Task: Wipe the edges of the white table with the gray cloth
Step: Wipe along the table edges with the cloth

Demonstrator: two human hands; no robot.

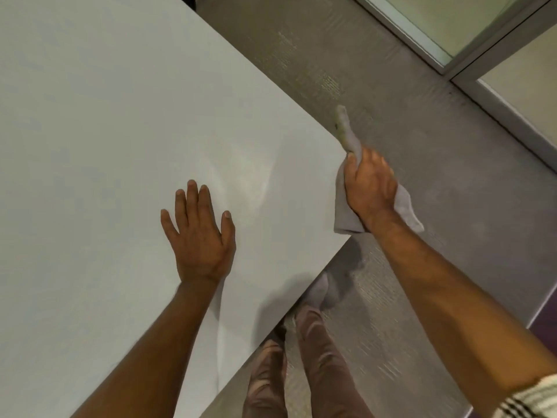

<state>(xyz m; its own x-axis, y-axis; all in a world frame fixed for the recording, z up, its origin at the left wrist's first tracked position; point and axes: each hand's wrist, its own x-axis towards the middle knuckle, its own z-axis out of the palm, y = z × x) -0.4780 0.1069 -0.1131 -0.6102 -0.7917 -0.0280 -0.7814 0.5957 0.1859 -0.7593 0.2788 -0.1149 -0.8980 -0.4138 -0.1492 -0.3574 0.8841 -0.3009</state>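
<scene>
The white table [105,131] fills the left and middle of the view, and its near right corner points toward the lower right. My right hand [369,184] grips the gray cloth [342,206] and presses it against the table's right edge close to that corner. One twisted end of the cloth sticks up past my fingers, and another flap hangs out behind my wrist over the floor. My left hand [200,233] lies flat on the tabletop with its fingers spread, holding nothing.
Gray carpet [407,86] runs along the table's right side. A glass partition with a metal frame [452,60] stands at the far right. My legs and a socked foot [319,289] are beside the table's near edge.
</scene>
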